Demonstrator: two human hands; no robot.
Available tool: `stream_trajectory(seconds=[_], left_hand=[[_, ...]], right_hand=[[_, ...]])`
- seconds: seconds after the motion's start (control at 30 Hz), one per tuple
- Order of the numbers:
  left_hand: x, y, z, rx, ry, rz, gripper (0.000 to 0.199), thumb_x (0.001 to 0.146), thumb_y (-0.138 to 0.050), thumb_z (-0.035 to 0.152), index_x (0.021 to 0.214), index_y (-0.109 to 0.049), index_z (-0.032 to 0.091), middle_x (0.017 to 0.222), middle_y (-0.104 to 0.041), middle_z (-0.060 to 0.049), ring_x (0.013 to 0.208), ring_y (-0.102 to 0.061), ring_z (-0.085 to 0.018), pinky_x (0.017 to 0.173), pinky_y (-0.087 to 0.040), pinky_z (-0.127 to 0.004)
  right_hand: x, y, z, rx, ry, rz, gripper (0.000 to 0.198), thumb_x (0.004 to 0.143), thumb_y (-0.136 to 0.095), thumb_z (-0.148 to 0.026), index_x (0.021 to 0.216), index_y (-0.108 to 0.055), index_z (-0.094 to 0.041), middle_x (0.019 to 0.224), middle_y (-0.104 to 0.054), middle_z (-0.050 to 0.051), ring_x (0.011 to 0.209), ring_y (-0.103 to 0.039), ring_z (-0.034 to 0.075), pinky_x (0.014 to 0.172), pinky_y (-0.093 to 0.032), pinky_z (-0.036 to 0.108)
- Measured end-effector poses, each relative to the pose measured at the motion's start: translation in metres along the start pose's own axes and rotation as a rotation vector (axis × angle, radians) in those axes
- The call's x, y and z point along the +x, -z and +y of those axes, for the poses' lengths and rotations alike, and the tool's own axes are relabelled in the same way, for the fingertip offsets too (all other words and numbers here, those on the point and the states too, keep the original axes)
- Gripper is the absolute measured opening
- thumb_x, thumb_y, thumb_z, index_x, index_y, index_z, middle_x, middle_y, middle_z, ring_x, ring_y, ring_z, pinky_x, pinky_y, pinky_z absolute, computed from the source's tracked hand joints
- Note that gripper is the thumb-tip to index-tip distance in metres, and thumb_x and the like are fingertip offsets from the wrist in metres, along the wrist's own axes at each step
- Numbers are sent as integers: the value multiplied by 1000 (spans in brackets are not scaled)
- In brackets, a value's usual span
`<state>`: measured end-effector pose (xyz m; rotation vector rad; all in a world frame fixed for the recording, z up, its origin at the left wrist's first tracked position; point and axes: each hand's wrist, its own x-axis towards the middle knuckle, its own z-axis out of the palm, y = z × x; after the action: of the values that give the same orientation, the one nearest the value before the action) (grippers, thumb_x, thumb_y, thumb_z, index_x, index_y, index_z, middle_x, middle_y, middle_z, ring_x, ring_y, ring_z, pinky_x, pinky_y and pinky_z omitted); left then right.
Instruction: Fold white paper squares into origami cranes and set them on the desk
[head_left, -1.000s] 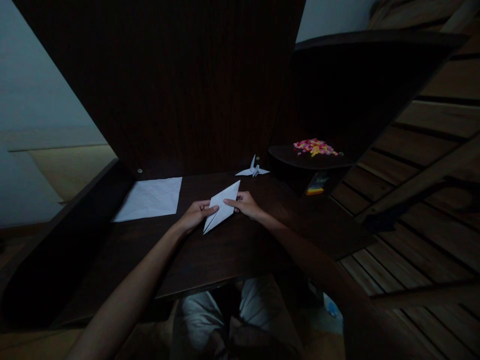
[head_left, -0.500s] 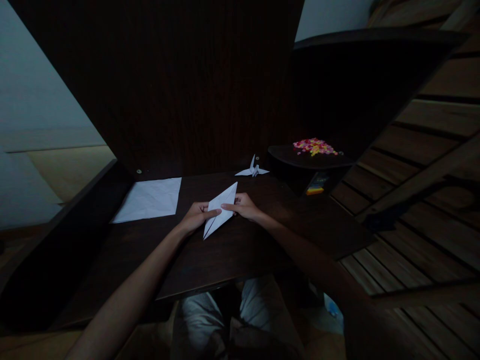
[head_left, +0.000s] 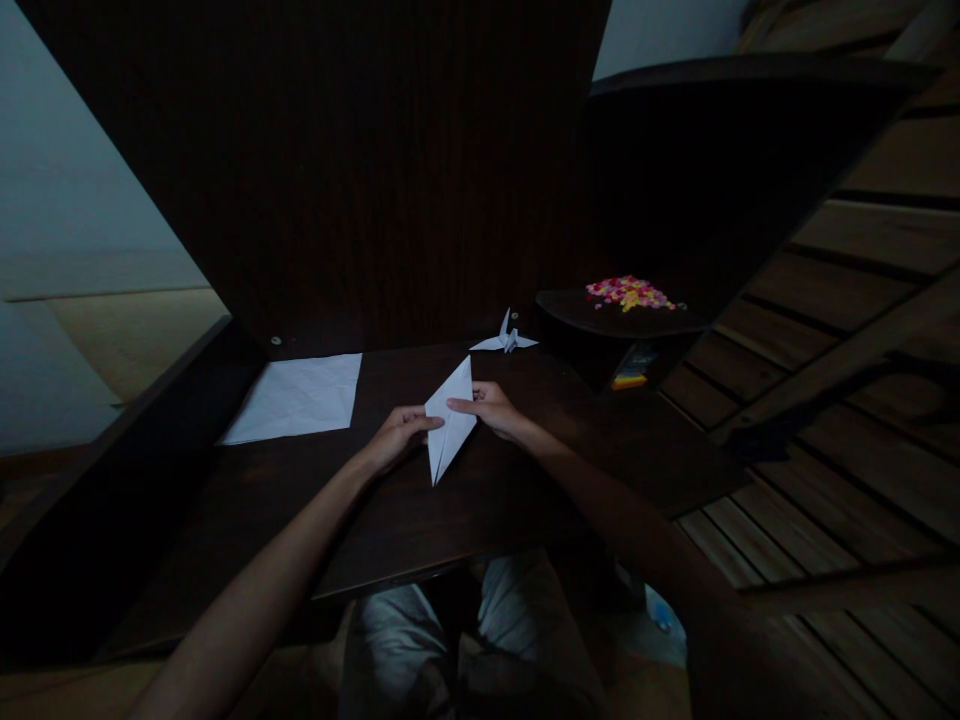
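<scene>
The folded paper (head_left: 455,432) has a sheet (head_left: 300,398) to its left — a paper crane (head_left: 511,342) behind.

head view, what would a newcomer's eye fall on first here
Probably the white folded paper, a long diamond held between the left hand and the right hand over the dark desk. Next, likely, the heap of small pink, red and yellow pieces on the small shelf at right. A white paper bird, wings spread, sits at the back of the desk.

My feed is dim and bluish: the back panel (head_left: 337,180) looks nearly black, the folded paper (head_left: 453,436) pale, with wide-angle stretching toward the edges.
</scene>
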<state>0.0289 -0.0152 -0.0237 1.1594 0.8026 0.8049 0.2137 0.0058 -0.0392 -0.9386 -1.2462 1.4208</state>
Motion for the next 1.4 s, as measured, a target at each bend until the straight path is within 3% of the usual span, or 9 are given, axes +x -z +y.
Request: stream_trajectory(seconds=[0.13, 0.27, 0.43, 0.63, 0.8, 1.13, 1.4], left_hand=[[2, 4, -1, -266, 92, -97, 25, 70, -59, 33, 75, -67, 10, 70, -69, -10, 70, -65, -20, 69, -50, -31], [2, 5, -1, -312, 107, -103, 23, 76, -56, 31, 78, -66, 10, 69, -69, -9, 64, -64, -17, 69, -50, -28], [1, 2, 1, -255, 108, -109, 25, 77, -61, 32, 83, -67, 10, 71, -69, -10, 67, -65, -18, 72, -49, -29], [1, 0, -1, -219, 49, -23, 22, 69, -72, 29, 79, -69, 10, 71, -68, -7, 63, -62, -15, 65, -47, -26], [3, 2, -6, -73, -5, 16, 30, 67, -76, 32, 87, -71, 9, 79, -70, -8, 72, -63, -18, 68, -46, -29], [4, 0, -6, 108, 7, 0, 33, 64, -78, 39, 83, -72, 12, 80, -72, -8, 71, -64, -19, 70, -46, -29], [0, -2, -3, 173, 26, -86, 32, 64, -77, 39, 83, -72, 13, 80, -73, -7, 71, -65, -19, 70, -47, -29]], right_hand=[[-1, 1, -3, 66, -17, -3, 36, 48, -84, -33, 75, -68, -14, 77, -70, 3, 68, -62, 15, 64, -49, 27], [-1, 1, -3, 94, -21, -10, 36, 48, -84, -31, 76, -68, -14, 78, -70, 3, 68, -62, 14, 65, -49, 27], [-1, 2, -1, 78, -14, -13, 37, 48, -84, -30, 78, -69, -13, 78, -70, 3, 69, -62, 14, 66, -49, 27], [0, 2, -1, 22, -16, -28, 38, 47, -84, -28, 78, -69, -13, 74, -70, 3, 68, -62, 15, 64, -49, 27], [-2, 2, -1, -26, -14, -44, 38, 47, -84, -29, 78, -69, -13, 72, -69, 3, 66, -62, 15, 62, -47, 26], [-2, -2, 2, -35, -42, -24, 39, 49, -83, -38, 73, -66, -13, 69, -66, 1, 60, -57, 12, 56, -44, 23], [-4, -4, 2, -75, -39, -11, 36, 51, -82, -35, 73, -65, -13, 67, -64, 0, 58, -55, 11, 53, -42, 22]])
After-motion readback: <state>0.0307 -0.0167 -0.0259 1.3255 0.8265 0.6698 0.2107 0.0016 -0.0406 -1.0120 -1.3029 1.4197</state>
